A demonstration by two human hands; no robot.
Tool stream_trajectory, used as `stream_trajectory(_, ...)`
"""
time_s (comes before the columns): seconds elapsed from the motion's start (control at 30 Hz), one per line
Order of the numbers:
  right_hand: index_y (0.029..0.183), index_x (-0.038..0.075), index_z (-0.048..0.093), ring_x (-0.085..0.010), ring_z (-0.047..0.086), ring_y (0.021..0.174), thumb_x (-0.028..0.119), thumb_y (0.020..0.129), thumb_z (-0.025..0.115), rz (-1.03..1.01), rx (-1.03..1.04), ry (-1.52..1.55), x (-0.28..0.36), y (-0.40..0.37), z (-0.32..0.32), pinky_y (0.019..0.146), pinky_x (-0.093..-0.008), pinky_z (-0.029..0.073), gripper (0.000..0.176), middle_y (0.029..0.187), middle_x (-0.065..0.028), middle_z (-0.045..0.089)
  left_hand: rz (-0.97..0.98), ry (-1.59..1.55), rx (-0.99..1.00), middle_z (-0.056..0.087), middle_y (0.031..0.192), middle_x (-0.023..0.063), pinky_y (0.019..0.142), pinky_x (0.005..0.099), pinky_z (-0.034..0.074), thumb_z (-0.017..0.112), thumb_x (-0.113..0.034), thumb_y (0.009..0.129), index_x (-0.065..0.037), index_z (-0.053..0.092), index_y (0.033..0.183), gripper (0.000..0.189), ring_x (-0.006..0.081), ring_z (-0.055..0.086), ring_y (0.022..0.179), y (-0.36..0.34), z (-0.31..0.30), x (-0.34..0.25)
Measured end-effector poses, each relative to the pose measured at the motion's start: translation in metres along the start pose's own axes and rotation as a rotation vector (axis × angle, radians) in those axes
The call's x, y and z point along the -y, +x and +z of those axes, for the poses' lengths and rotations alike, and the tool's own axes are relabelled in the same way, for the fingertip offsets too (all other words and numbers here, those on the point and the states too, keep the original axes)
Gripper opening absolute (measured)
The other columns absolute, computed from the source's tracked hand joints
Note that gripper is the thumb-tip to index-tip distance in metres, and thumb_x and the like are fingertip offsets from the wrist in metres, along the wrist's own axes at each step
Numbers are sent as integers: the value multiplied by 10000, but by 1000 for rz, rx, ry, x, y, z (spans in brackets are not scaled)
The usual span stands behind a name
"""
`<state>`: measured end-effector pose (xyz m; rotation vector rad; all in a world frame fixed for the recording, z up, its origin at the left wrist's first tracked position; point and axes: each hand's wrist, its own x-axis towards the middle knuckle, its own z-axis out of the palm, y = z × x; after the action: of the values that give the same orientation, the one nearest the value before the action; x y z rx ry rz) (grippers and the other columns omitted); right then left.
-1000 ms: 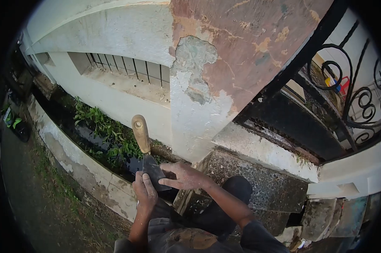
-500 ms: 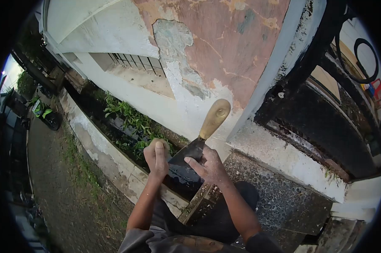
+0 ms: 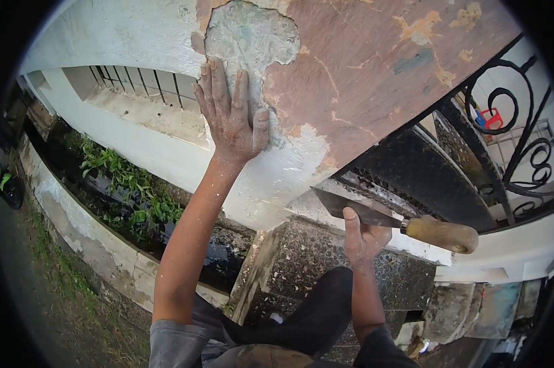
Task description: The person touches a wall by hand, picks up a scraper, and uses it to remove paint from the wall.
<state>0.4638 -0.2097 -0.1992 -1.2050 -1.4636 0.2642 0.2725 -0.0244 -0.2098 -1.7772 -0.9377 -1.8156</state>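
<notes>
At eleven o'clock, the left hand (image 3: 231,126) lies fingers spread against the patchy wall (image 3: 350,80); weak coating could crumble beneath its palm. Toward four o'clock, the right hand (image 3: 366,242) grips the scraper (image 3: 404,226) by its blade (image 3: 375,216), so dusty fingers could slip and get nicked.

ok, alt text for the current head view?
A person's left hand rests spread on a peeling wall; the right hand grips a scraper by its blade, wooden handle pointing right. Plants and a ditch of dark water lie below left, a black metal gate at right.
</notes>
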Motion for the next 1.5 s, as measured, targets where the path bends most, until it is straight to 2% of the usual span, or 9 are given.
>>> stream_trajectory(0.13,1076,31,395,-210,591,803,-38,767,583,-450,-16,11,19,53,-6,698,-305,490,368,897,-174,578,-45,5,-27,244,1377,178,1029,512,64,392,-394,845,-124,403,1271,505,351,159,1296,-19,3,6)
stream_trajectory(0.27,1096,54,354,-225,593,759,-34,785,554,-552,8,-77,25,71,-7,659,-326,506,380,863,-192,573,-60,-18,-39,255,1388,122,1037,500,59,414,-398,836,-178,424,1267,484,319,170,1300,-23,3,8)
stream_trajectory(0.83,1030,12,380,-172,533,680,36,776,597,-695,62,-272,15,83,6,641,-271,461,335,781,-118,535,-94,-23,-18,271,1385,92,1051,479,65,470,-405,801,-243,431,1265,493,289,196,1295,-24,1,8)
stream_trajectory(0.87,993,3,415,-177,543,710,69,777,608,-631,358,-367,12,85,0,643,-270,463,297,802,-119,542,-99,-22,-14,271,1386,92,1051,479,66,471,-407,800,-243,432,1264,494,289,197,1294,-24,0,7)
stream_trajectory(1.1,961,-9,444,-175,559,717,105,760,648,-681,321,-393,16,84,1,698,-304,470,308,833,-118,567,-38,66,30,268,1368,167,1023,497,112,382,-423,848,-139,409,1265,505,344,201,1282,-23,-3,8)
stream_trajectory(1.2,997,-15,424,-182,558,748,81,766,634,-587,37,-176,17,82,9,724,-303,464,327,858,-135,564,-7,102,50,264,1360,206,1010,505,131,340,-429,871,-91,393,1268,524,370,198,1277,-22,-5,10)
stream_trajectory(1.33,1039,-30,392,-192,555,805,43,773,611,-654,451,-430,26,86,-1,744,-293,464,352,910,-155,562,-10,89,48,263,1364,199,1016,501,118,346,-430,867,-96,396,1268,525,368,192,1281,-22,-4,9)
stream_trajectory(1.43,1054,-39,398,-199,559,817,23,780,593,-468,-27,-101,18,76,17,734,-295,464,342,927,-158,558,-22,84,63,262,1368,190,1021,498,105,356,-423,864,-101,398,1268,519,364,186,1284,-23,-5,9)
stream_trajectory(1.5,1036,-39,402,-211,562,807,40,794,578,-561,508,-558,31,85,5,746,-307,469,309,943,-152,545,-34,92,85,262,1370,183,1023,497,98,363,-417,862,-103,403,1264,512,360,183,1286,-24,-7,7)
